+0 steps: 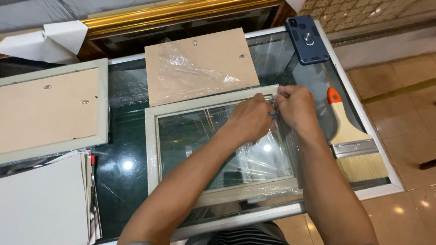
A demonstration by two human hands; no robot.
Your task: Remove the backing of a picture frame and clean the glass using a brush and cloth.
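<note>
A pale grey-green picture frame (152, 136) lies face down on a glass-topped table, its glass pane showing and clear plastic wrap loose over its right part. My left hand (249, 119) and my right hand (296, 107) meet at the frame's top right corner, fingers pinched together on a small piece of clear plastic wrap (274, 113) there. A brown backing board (213, 54) with crumpled clear film on it lies just beyond the frame.
A second frame with its brown backing (45, 109) lies at the left above a stack of white sheets (43, 204). A wide paintbrush (352, 140) lies at the right edge, a dark blue phone (307, 39) at the far right corner. A gilded frame (181, 13) stands behind.
</note>
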